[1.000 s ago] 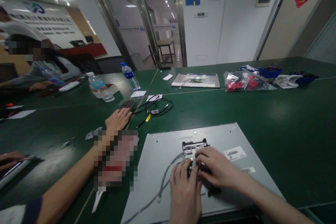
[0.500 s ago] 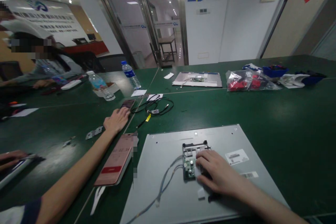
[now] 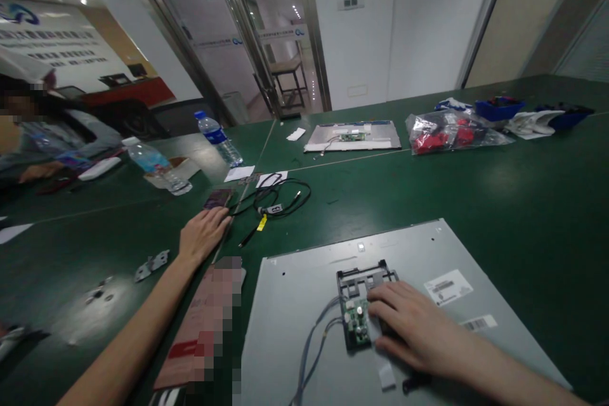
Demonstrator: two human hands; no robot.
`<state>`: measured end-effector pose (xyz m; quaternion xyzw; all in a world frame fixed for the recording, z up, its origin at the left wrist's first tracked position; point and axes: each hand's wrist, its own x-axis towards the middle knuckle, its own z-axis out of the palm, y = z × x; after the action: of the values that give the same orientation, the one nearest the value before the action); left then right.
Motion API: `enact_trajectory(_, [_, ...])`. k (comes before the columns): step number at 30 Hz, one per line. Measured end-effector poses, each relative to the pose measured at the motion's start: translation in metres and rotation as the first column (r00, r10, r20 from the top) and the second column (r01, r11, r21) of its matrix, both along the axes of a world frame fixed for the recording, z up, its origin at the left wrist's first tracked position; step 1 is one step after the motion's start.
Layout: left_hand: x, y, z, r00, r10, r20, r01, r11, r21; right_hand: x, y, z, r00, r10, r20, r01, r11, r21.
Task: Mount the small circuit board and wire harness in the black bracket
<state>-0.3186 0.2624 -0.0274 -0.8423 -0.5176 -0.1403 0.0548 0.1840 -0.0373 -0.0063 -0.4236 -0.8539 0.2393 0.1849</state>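
A grey metal display panel (image 3: pixel 290 323) lies flat before me. On it sits a black plastic frame (image 3: pixel 343 279) with a green circuit board (image 3: pixel 358 320) and grey cables. My right hand (image 3: pixel 413 323) has its bent fingers over the frame's right side, with the thumb lower down; the fingertips are partly hidden. A white flat strip (image 3: pixel 386 373) sticks out below the thumb, beside a small black piece (image 3: pixel 415 384). My left hand (image 3: pixel 202 235) lies palm down on the green table, fingers extended and nothing in it, just short of a dark phone-like slab (image 3: pixel 217 198).
A pink phone (image 3: pixel 195 323) lies left of the panel. A coiled black cable (image 3: pixel 285 208), bottles (image 3: pixel 219 139), small metal brackets (image 3: pixel 151 265) and a bag with red items (image 3: pixel 451 133) lie about. A second panel (image 3: pixel 352 137) is further back. A person (image 3: pixel 71 120) sits at left.
My left hand has drawn back slightly from the dark slab, which shows more fully. The right hand stays on the frame; more of the white strip shows. The whole view has shifted.
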Motion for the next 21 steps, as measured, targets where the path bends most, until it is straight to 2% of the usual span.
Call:
enact_trajectory(1, [-0.004, 0.003, -0.001, 0.997, -0.02, -0.069, 0.021, 1.0, 0.02, 0.0, 0.002, -0.001, 1.0, 0.003, -0.001, -0.003, 1.0, -0.002])
enact_trajectory(9, [-0.014, 0.019, -0.009, 0.972, -0.102, -0.214, 0.114, 0.993, 0.042, 0.005, 0.017, -0.001, 0.999, 0.035, -0.002, -0.035, 0.999, -0.031])
enact_trajectory(16, [-0.009, 0.023, -0.014, 0.969, -0.106, -0.224, 0.114, 0.993, 0.024, 0.008, 0.021, -0.001, 0.999, 0.038, 0.014, -0.038, 0.999, -0.019])
enact_trajectory(21, [0.004, 0.019, -0.006, 0.983, -0.044, -0.181, 0.044, 0.999, -0.004, 0.007, 0.02, 0.002, 0.999, 0.026, 0.027, -0.026, 0.999, -0.022])
